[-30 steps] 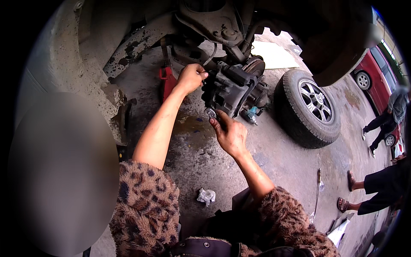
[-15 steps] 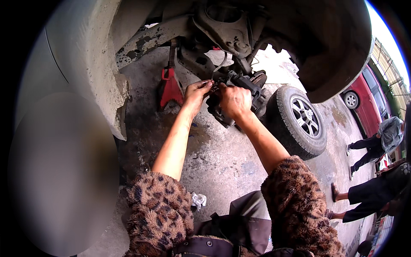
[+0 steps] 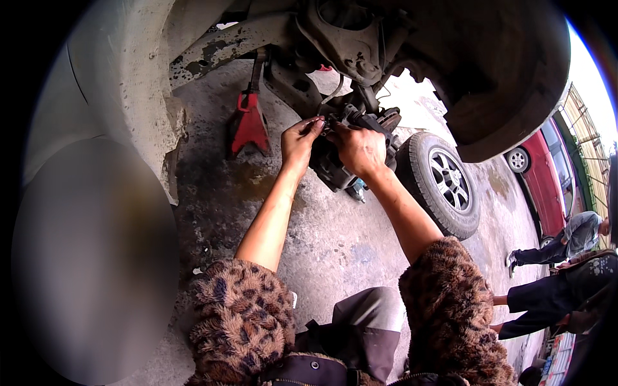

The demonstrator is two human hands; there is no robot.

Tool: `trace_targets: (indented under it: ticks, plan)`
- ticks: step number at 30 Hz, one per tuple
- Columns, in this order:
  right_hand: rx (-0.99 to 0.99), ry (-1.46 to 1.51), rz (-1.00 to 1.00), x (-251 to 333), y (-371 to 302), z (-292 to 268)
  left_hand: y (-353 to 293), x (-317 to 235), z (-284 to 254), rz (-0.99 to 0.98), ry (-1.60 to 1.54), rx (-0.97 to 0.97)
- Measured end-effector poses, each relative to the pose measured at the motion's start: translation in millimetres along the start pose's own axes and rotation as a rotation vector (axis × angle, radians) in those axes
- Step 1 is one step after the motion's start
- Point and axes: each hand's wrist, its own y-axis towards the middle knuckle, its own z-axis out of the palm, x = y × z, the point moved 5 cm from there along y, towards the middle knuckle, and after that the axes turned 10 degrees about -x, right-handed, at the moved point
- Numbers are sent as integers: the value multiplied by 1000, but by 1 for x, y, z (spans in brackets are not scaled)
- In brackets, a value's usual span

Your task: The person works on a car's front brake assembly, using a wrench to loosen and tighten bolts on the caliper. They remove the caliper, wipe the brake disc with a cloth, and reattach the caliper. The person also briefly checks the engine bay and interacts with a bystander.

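A dark brake caliper and hub assembly hangs in the wheel well in front of me. A thin curved brake hose runs down to the fingertips of my left hand, which are pinched together at the assembly's upper left side. Close beside it, my right hand lies with curled fingers over the top of the caliper. Its fingertips meet near those of the left, and what they grip is hidden. Above both hands is the suspension arm, rusty and dirty.
A red jack stand is under the frame to the left. The removed wheel rests on the concrete floor at right. The pale fender borders the left side. Two people and a red car are farther right.
The view has shifted slightly, and a small bluish thing now shows beneath the assembly. Both hands stay at the same spot on the caliper. The people at right appear lower in the picture.
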Motion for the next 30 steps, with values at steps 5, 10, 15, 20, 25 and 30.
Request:
trace_targets:
  ticks: [5, 10, 15, 20, 25, 30]
  plan:
    - [50, -34, -15, 5, 6, 4, 0, 7, -4, -8, -5, -48]
    - [288, -254, -151, 10, 47, -15, 4, 11, 9, -104, -91, -108]
    - [364, -372, -548, 22, 97, -13, 0, 8, 25, -34, -94, -196]
    - [251, -314, -472, 21, 58, -4, 7, 11, 16, -16, -77, -212]
    - [270, -279, -353, 17, 44, -13, 5, 20, 17, 5, -16, -165]
    - [362, -299, -269, 8, 69, -18, -2, 10, 39, 52, -43, -149]
